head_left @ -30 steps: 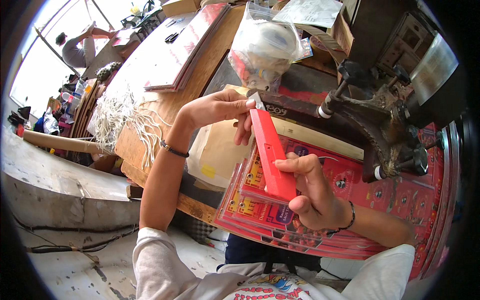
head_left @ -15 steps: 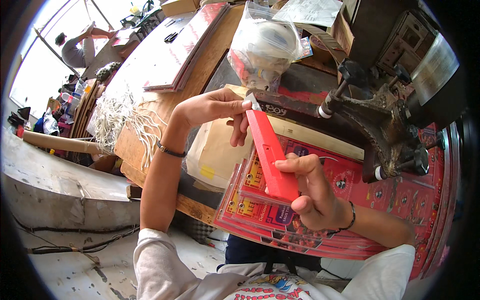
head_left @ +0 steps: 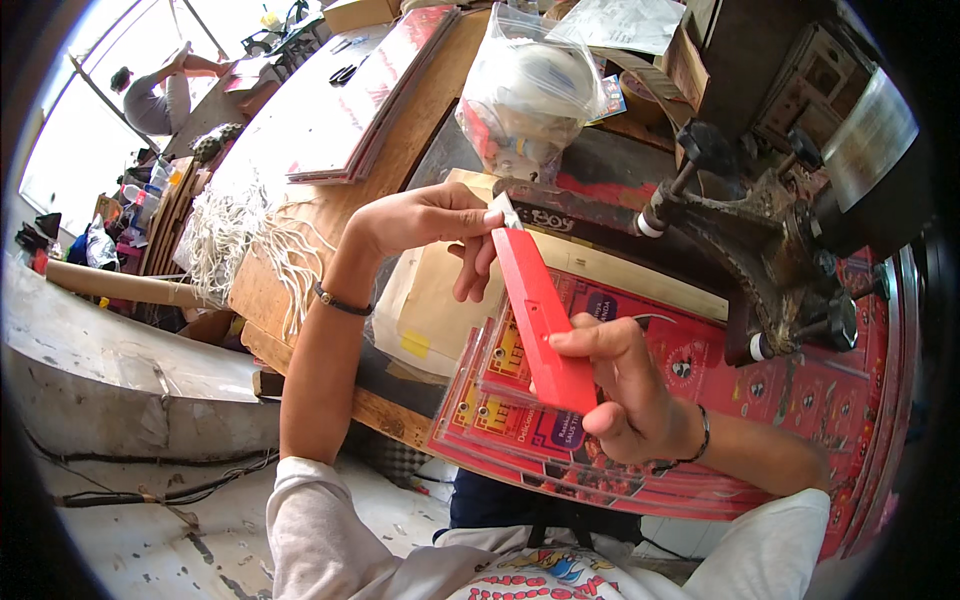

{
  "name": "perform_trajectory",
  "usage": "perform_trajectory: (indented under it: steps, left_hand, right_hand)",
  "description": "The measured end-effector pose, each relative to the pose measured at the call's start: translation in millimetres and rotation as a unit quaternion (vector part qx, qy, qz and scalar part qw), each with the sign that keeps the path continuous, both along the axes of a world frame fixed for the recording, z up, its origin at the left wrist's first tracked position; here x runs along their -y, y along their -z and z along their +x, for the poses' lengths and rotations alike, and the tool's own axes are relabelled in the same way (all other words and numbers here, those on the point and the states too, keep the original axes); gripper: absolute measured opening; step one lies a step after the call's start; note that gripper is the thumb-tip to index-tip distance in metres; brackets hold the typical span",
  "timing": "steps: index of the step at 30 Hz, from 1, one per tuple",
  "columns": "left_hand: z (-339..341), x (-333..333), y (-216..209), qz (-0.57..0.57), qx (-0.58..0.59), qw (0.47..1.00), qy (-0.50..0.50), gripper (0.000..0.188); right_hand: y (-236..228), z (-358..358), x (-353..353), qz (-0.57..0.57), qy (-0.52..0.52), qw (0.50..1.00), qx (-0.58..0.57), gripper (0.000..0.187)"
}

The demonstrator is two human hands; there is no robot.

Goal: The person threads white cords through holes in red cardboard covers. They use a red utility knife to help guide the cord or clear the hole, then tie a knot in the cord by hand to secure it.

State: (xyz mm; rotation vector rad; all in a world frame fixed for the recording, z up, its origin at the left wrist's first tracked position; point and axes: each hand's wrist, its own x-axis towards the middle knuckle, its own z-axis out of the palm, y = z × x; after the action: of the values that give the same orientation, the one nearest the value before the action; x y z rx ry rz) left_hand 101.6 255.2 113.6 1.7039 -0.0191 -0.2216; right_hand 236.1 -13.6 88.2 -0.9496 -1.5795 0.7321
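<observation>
In front of me a red utility knife is held on a slant, its short metal blade sticking out at the upper end. My right hand grips the lower part of the handle between thumb and fingers. Up at the blade end, my left hand is closed, with its thumb and forefinger pinching at the blade; the other fingers curl below. Beneath the knife lies a stack of red printed sheets with metal eyelets at the corners.
A black clamp-like machine stands at the right. Beyond my hands sits a clear plastic bag of odds and ends. White cords hang over the wooden table; flat boards with scissors lie farther back. Another person sits far left.
The knife has shifted slightly down and to the right at its blade end, with a bit more of the blade showing. Both hands keep their hold.
</observation>
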Motion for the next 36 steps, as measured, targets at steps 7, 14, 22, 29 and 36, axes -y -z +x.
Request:
perform_trajectory:
  steps: [7,14,22,29,36]
  left_hand:
    - [2.9,2.0,-2.4,0.011,0.014,1.000,0.009,0.056]
    - [0.4,0.8,-4.8,0.014,-0.004,1.000,0.021,0.058]
    - [2.0,1.2,-6.2,0.031,-0.002,1.000,-0.005,0.055]
    - [0.2,-0.2,1.1,-0.009,0.011,1.000,-0.026,0.055]
    - [1.0,-0.6,3.1,-0.014,0.013,0.999,-0.038,0.054]
  right_hand:
    - [4.6,0.7,0.3,0.004,0.012,1.000,0.003,0.064]
    - [2.9,0.7,1.8,-0.009,-0.006,1.000,-0.003,0.063]
    - [6.0,0.5,2.1,-0.021,-0.016,0.999,-0.021,0.061]
    - [6.8,-2.1,1.0,-0.017,0.014,0.999,-0.040,0.063]
    - [4.3,-1.9,0.5,0.000,0.016,1.000,0.027,0.060]
